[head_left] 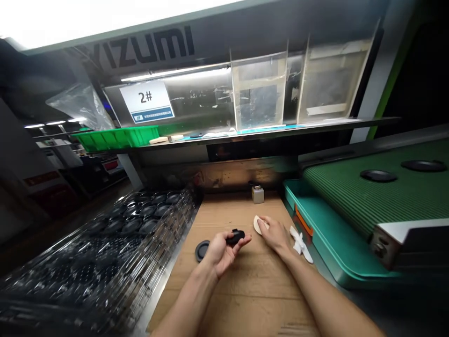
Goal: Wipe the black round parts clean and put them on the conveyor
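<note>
Palm up, my left hand (223,252) is closed around a small black plastic part (235,237) above the cardboard sheet (252,290). A round dark disc with a raised ring (201,251) lies on the cardboard just left of that hand. My right hand (275,232) grips a pale, cream-coloured round pad (257,224) between thumb and fingers, close to the cardboard. To the right of my right hand lies a crumpled white cloth or glove (300,244).
Clear trays of black parts (133,224) are stacked at left. A small square bottle (257,193) stands at the back. On the right are a teal bin (336,252) and a green conveyor belt (396,196) carrying black discs (378,175). A shelf above holds a green basket (115,138).
</note>
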Available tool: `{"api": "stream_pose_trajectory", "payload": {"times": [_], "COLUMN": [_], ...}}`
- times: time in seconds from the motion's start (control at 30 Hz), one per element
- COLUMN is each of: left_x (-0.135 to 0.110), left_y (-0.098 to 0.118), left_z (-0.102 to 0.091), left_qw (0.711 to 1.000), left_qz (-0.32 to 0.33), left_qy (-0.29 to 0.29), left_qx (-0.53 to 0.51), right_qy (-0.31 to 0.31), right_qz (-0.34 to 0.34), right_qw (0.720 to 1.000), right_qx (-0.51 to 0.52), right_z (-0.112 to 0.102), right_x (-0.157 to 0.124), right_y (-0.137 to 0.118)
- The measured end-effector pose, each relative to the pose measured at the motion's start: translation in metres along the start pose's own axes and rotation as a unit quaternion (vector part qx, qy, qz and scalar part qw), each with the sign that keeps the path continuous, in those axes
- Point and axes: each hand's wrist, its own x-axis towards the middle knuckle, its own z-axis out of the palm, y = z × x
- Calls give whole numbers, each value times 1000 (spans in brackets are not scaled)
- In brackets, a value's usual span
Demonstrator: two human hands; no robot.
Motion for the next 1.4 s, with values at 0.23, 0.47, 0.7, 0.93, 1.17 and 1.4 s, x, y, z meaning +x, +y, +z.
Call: {"api": "stream_pose_trajectory", "payload": {"times": [0.23,0.47,0.7,0.93,1.17,1.4], "left_x": [-15,-16,-27,-16,-8,-18], "left_y": [-2,-5,62,58,46,48], "left_z": [0,-20,-92,-113,-112,-96], "left_qw": [999,985,776,784,637,482], "left_qz": [-22,72,304,245,276,296], "left_qy": [24,9,131,99,143,149], "left_qx": [-1,157,537,562,706,811], "right_qy": [-15,-8,-16,-13,-21,-31], "right_qz": [7,-1,9,8,13,16], "right_qw": [1000,1000,1000,1000,999,999], "right_qx": [-26,-27,-17,-22,-24,-33], "right_z": [-2,-2,-1,-1,-4,-6], "right_x": [-2,-2,-2,0,-2,-2], "right_y": [3,5,4,3,0,-4]}}
